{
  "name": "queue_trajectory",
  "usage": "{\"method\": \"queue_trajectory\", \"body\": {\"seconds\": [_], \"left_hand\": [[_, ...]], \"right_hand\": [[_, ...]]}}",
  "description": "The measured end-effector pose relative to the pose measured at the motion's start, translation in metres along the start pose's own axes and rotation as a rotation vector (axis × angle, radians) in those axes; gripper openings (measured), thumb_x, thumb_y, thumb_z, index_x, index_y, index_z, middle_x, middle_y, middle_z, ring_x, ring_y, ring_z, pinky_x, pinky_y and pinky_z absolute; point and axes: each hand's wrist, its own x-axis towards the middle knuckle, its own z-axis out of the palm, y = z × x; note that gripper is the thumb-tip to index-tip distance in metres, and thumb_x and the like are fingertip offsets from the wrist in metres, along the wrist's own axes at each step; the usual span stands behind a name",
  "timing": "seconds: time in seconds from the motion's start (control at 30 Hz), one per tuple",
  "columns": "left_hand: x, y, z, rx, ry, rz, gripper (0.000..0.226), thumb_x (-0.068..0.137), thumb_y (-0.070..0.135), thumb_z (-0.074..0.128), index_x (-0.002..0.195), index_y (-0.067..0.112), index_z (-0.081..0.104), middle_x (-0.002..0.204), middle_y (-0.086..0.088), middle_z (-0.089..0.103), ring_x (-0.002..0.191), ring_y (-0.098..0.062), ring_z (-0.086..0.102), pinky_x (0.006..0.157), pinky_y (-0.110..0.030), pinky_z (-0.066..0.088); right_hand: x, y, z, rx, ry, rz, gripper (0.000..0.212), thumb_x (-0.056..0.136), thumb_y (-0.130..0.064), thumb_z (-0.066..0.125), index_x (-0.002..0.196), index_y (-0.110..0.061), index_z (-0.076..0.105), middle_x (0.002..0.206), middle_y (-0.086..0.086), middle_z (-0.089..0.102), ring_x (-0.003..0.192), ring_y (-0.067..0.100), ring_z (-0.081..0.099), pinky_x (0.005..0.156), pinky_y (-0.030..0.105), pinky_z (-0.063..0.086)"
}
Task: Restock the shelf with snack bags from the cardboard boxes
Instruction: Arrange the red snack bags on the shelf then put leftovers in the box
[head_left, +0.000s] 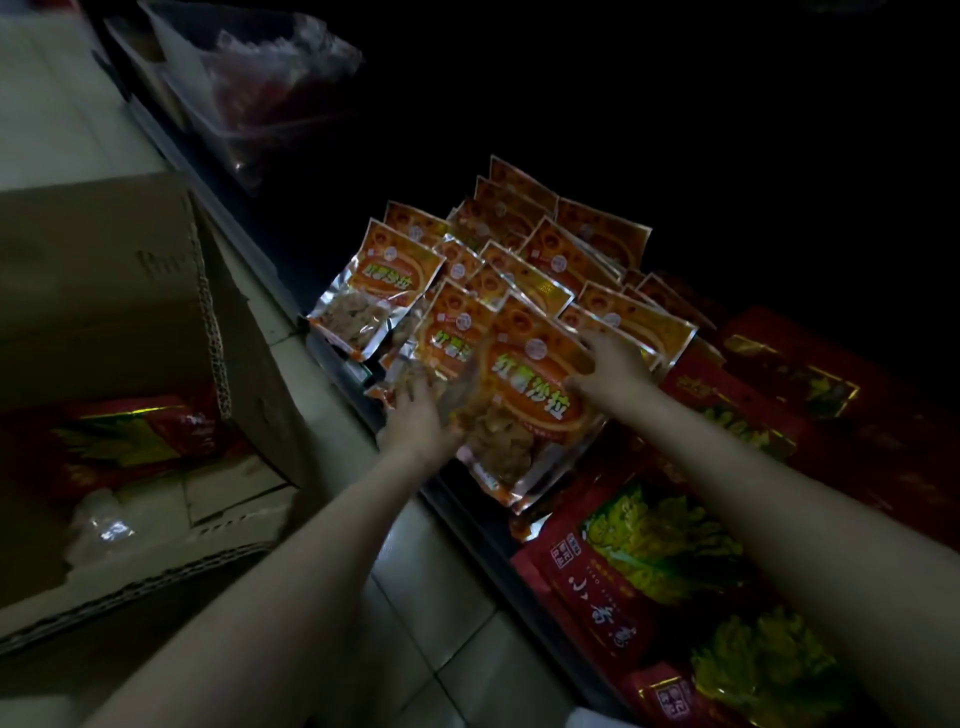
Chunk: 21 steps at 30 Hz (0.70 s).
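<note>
While the cardboard box (130, 322) sits on the floor at left, the front orange snack bag (524, 395) lies between the hands on the low shelf (467, 514): left hand (421, 415) grips its lower-left edge, right hand (613, 364) rests spread-fingered on its upper right.

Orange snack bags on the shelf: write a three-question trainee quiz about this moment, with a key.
1. True or false: both hands are on the front orange snack bag.
2. Which hand is at the bag's lower end, over the clear window? A) left hand B) right hand C) neither
3. Fill in: the open cardboard box on the floor beside the shelf holds ___ bags.

Key
1. True: one hand is on each side of it.
2. A; the right hand rests at its upper right edge.
3. Red, like the red bags already lying on the shelf next to the orange ones.
</note>
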Motion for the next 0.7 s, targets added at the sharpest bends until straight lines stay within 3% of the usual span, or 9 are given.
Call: {"method": "queue_trajectory", "body": {"seconds": [0.13,0.23,0.3,0.37,0.47,0.63,0.7], "left_hand": [[-0.016,-0.020,0.050,0.082,-0.211,0.071,0.098,0.076,0.027,0.075,0.148,0.019,0.010,0.143,-0.016,0.030,0.131,-0.036,0.036,0.105,-0.045,0.038],[-0.018,-0.029,0.072,0.221,-0.159,0.058,0.096,0.077,0.037,0.073,0.147,0.017,0.010,0.142,-0.015,0.035,0.129,-0.034,0.037,0.104,-0.045,0.038],[-0.021,-0.031,0.076,0.326,-0.110,0.073,0.094,0.078,0.041,0.071,0.146,0.018,0.011,0.141,-0.015,0.036,0.128,-0.033,0.038,0.103,-0.045,0.037],[-0.025,-0.031,0.078,0.440,-0.069,0.105,0.090,0.080,0.045,0.067,0.146,0.020,0.012,0.142,-0.014,0.033,0.129,-0.032,0.035,0.105,-0.043,0.031],[-0.028,-0.035,0.074,0.517,-0.047,0.143,0.087,0.080,0.051,0.062,0.145,0.021,0.013,0.145,-0.011,0.033,0.132,-0.032,0.029,0.108,-0.042,0.023],[-0.022,-0.037,0.075,0.533,-0.042,0.202,0.092,0.077,0.055,0.063,0.145,0.018,0.012,0.142,-0.010,0.036,0.135,-0.025,0.032,0.116,-0.044,0.007],[-0.018,-0.033,0.077,0.481,-0.044,0.206,0.090,0.076,0.053,0.065,0.142,0.016,0.017,0.140,-0.009,0.040,0.133,-0.022,0.035,0.116,-0.043,0.007]], "right_hand": [[-0.001,0.016,0.021,-0.170,0.082,0.054,0.069,0.087,-0.009,0.062,0.144,-0.015,0.025,0.139,0.016,0.043,0.125,0.034,0.044,0.099,0.043,0.041],[-0.013,0.014,0.036,-0.698,0.019,-0.246,0.091,0.084,-0.038,0.065,0.149,-0.031,0.001,0.156,0.017,0.001,0.143,0.038,0.001,0.114,0.055,0.007],[-0.020,0.017,0.051,-0.823,-0.156,-0.352,0.095,0.079,-0.051,0.065,0.148,-0.036,0.001,0.156,0.013,-0.015,0.143,0.037,-0.013,0.112,0.057,-0.007],[-0.022,0.025,0.062,-0.760,-0.247,-0.256,0.086,0.080,-0.050,0.063,0.147,-0.039,0.010,0.157,0.012,-0.007,0.143,0.039,-0.003,0.113,0.056,-0.001],[-0.026,0.028,0.069,-0.638,-0.263,-0.157,0.071,0.086,-0.046,0.059,0.144,-0.037,0.020,0.150,0.013,0.014,0.137,0.040,0.018,0.109,0.054,0.021],[-0.036,0.035,0.085,-0.697,-0.201,-0.149,0.079,0.086,-0.041,0.061,0.146,-0.033,0.010,0.151,0.015,0.006,0.137,0.042,0.013,0.105,0.057,0.027],[-0.028,0.035,0.087,-0.716,-0.184,-0.157,0.081,0.086,-0.037,0.063,0.146,-0.032,0.009,0.152,0.016,0.005,0.137,0.043,0.013,0.106,0.057,0.026]]}}
